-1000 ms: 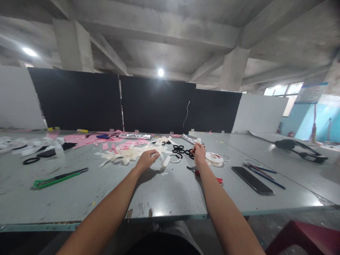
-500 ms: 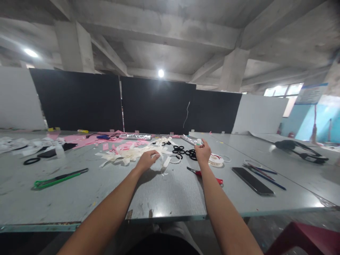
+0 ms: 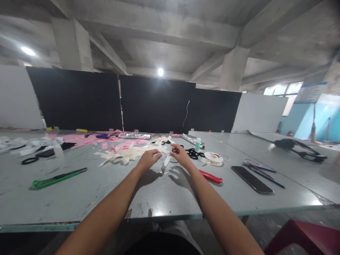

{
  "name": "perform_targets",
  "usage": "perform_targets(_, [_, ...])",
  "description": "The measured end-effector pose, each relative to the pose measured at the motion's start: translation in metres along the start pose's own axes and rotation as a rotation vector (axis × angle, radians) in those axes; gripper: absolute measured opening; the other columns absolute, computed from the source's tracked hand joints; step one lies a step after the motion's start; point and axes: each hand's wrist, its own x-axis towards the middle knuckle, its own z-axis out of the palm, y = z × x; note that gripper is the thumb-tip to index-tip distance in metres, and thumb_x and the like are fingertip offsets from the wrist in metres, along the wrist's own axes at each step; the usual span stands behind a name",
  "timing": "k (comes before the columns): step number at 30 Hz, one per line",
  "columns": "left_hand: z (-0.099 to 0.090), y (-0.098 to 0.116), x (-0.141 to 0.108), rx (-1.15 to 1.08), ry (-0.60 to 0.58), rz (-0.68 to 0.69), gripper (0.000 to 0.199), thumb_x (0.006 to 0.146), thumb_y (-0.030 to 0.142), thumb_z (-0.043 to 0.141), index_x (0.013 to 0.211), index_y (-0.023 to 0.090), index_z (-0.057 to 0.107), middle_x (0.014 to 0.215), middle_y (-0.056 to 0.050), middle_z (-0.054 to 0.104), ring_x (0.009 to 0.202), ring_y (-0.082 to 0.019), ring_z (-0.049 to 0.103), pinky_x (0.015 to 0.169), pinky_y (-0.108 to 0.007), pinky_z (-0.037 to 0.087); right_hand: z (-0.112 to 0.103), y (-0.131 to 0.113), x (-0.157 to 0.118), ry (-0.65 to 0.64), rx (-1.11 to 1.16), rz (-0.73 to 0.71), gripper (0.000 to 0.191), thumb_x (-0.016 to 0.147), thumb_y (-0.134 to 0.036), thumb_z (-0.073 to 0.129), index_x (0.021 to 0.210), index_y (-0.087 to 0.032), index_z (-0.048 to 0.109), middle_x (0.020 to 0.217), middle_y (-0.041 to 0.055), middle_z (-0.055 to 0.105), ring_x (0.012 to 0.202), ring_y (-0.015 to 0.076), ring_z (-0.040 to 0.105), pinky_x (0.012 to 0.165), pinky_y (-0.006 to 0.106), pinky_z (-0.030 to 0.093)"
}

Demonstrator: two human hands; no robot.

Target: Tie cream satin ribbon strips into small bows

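My left hand [image 3: 149,159] is at the middle of the table, thumb and fingers closed in a pinch at the edge of the cream strips [image 3: 127,154]. A narrow white strip [image 3: 166,161] shows just beyond its fingertips and seems to hang from them; the exact grip is too small to see. Facing it from the right, my right hand [image 3: 181,156] has its thumb and fingers curved apart, with nothing visible between them. Black rings [image 3: 193,153] lie behind and beside this hand. A glue stick [image 3: 198,143] with a green label stands upright farther right.
Red-handled cutter [image 3: 211,176] lies right of my right forearm, near a white ribbon roll [image 3: 213,158] and a phone [image 3: 251,179]. A green cutter [image 3: 58,177] lies left. Pink scraps [image 3: 79,138] and foil-wrapped bars [image 3: 136,136] lie before dark panels [image 3: 156,106].
My right hand has let go of the glue stick, which now stands on the table, and has moved left towards my left hand. My left hand stays nearly in place.
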Motion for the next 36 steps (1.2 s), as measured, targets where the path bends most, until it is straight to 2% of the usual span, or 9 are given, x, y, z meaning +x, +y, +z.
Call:
perform_targets(3, [0.001, 0.005, 0.0, 0.002, 0.0, 0.06, 0.024, 0.079, 0.039, 0.054, 0.079, 0.02, 0.068, 0.076, 0.0, 0.069, 0.071, -0.016, 0.06, 0.071, -0.026, 0.04, 0.025, -0.008, -0.008, -0.221, 0.087, -0.011, 0.068, 0.065, -0.03, 0.071, 0.127, -0.02, 0.047, 0.081, -0.0005, 0.06, 0.069, 0.013, 0.053, 0.066, 0.026, 0.042])
perform_targets(7, [-0.002, 0.005, 0.001, -0.001, 0.067, 0.041, 0.024, 0.078, 0.04, 0.056, 0.077, 0.019, 0.068, 0.074, -0.001, 0.068, 0.071, -0.017, 0.058, 0.068, -0.025, 0.039, 0.032, -0.011, -0.011, -0.202, 0.061, 0.019, 0.032, 0.077, -0.029, 0.058, 0.107, -0.019, 0.059, 0.054, -0.0073, 0.047, 0.051, 0.01, 0.044, 0.053, 0.022, 0.035])
perform_targets(11, [-0.01, 0.0, 0.005, -0.096, 0.141, -0.039, 0.03, 0.076, 0.044, 0.058, 0.064, 0.017, 0.062, 0.052, 0.002, 0.054, 0.053, -0.012, 0.047, 0.054, -0.023, 0.033, 0.011, -0.011, -0.004, -0.187, 0.158, 0.048, 0.03, 0.083, -0.042, 0.051, 0.07, -0.017, 0.061, 0.047, -0.0044, 0.046, 0.044, 0.0091, 0.04, 0.046, 0.022, 0.032])
perform_targets(15, [-0.017, -0.011, 0.009, -0.371, 0.177, -0.165, 0.033, 0.073, 0.044, 0.061, 0.056, 0.017, 0.051, 0.044, 0.006, 0.043, 0.04, -0.007, 0.033, 0.043, -0.022, 0.023, -0.012, -0.013, 0.0, -0.2, 0.476, 0.233, 0.037, 0.079, -0.052, 0.056, 0.072, -0.016, 0.06, 0.042, -0.0078, 0.038, 0.035, 0.0068, 0.029, 0.038, 0.022, 0.029])
perform_targets(23, [-0.026, -0.025, 0.013, -0.821, 0.378, -0.321, 0.026, 0.067, 0.038, 0.064, 0.066, 0.018, 0.047, 0.053, 0.006, 0.045, 0.037, -0.005, 0.031, 0.039, -0.02, 0.021, -0.041, -0.013, 0.001, 0.014, 0.886, 0.312, 0.035, 0.072, -0.039, 0.065, 0.058, -0.019, 0.04, 0.049, -0.0086, 0.03, 0.039, 0.0042, 0.021, 0.035, 0.018, 0.017])
perform_targets(27, [-0.028, -0.033, 0.013, -0.503, 0.566, -0.47, 0.017, 0.067, 0.033, 0.062, 0.073, 0.018, 0.055, 0.067, 0.0, 0.057, 0.052, -0.012, 0.049, 0.05, -0.025, 0.039, -0.043, -0.009, 0.001, 0.094, 0.884, 0.33, 0.034, 0.071, -0.035, 0.066, 0.061, -0.021, 0.037, 0.048, -0.0095, 0.028, 0.039, 0.0047, 0.017, 0.035, 0.019, 0.012])
perform_targets(29, [-0.026, -0.032, 0.011, -0.174, 0.607, -0.361, 0.017, 0.064, 0.026, 0.064, 0.08, 0.019, 0.061, 0.085, -0.006, 0.064, 0.077, -0.021, 0.059, 0.071, -0.034, 0.046, -0.041, -0.01, 0.0, 0.025, 0.87, 0.329, 0.037, 0.07, -0.034, 0.068, 0.062, -0.021, 0.035, 0.048, -0.0108, 0.023, 0.039, 0.0045, 0.014, 0.036, 0.019, 0.01])
perform_targets(33, [-0.013, -0.01, 0.008, -0.016, 0.348, 0.04, 0.032, 0.075, 0.032, 0.059, 0.106, 0.022, 0.064, 0.117, -0.008, 0.062, 0.113, -0.026, 0.051, 0.102, -0.041, 0.033, -0.031, -0.018, -0.005, -0.268, 0.829, 0.34, 0.038, 0.073, -0.036, 0.069, 0.063, -0.021, 0.035, 0.048, -0.0115, 0.018, 0.04, 0.0042, 0.011, 0.039, 0.02, 0.007])
perform_targets(36, [0.003, 0.012, 0.005, -0.235, 0.048, 0.087, 0.037, 0.083, 0.044, 0.049, 0.108, 0.02, 0.065, 0.115, -0.008, 0.064, 0.113, -0.025, 0.053, 0.098, -0.038, 0.037, -0.024, -0.024, -0.008, -0.4, 0.816, 0.303, 0.035, 0.075, -0.037, 0.068, 0.063, -0.019, 0.04, 0.049, -0.0103, 0.022, 0.041, 0.0042, 0.015, 0.04, 0.02, 0.011])
